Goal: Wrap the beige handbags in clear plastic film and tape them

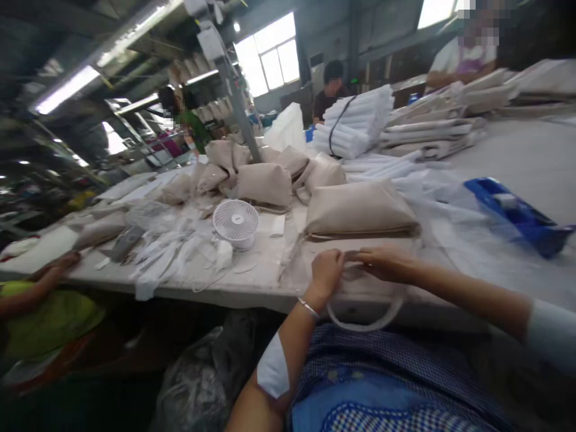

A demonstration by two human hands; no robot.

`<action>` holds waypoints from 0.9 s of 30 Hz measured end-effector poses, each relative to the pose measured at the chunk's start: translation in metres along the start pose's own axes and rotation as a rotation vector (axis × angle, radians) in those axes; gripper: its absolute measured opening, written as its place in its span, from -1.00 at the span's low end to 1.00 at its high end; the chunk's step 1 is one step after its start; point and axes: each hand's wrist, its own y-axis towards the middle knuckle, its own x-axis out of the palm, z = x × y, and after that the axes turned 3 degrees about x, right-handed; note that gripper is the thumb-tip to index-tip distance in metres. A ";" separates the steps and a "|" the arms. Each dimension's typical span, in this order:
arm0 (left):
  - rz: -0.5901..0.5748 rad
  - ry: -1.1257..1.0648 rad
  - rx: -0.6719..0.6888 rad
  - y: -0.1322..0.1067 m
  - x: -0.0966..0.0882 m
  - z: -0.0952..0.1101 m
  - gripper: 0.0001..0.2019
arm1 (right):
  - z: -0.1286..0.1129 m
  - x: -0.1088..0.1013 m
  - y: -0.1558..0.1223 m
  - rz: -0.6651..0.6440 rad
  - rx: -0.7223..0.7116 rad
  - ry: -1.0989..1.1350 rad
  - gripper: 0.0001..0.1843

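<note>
the bag [360, 294] lies flat at the near edge of the worktop [517, 156], right in front of the person, its white handle [364, 326] hanging in a loop over the edge. the left hand [326, 273] and right hand [387, 263] meet at its upper edge, close together. the fingers [337, 259] of both curl in and pinch that edge, though blur hides exactly how.

just beyond it sits a neat stack [360, 210] of the same beige bags, which look finished. a looser heap [265, 180] lies farther back, and whether those are done i cannot tell. so by my reading part of the batch is through, while this bag is mid-handling and not yet on the stack.

a small fan [236, 222] stands to the left and a blue dispenser [517, 216] to the right. another person's hand [63, 262] rests on the far left edge.
</note>
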 end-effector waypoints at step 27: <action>0.030 -0.164 -0.071 0.022 -0.008 0.005 -0.75 | -0.015 0.037 0.004 -0.033 -0.017 0.062 -0.76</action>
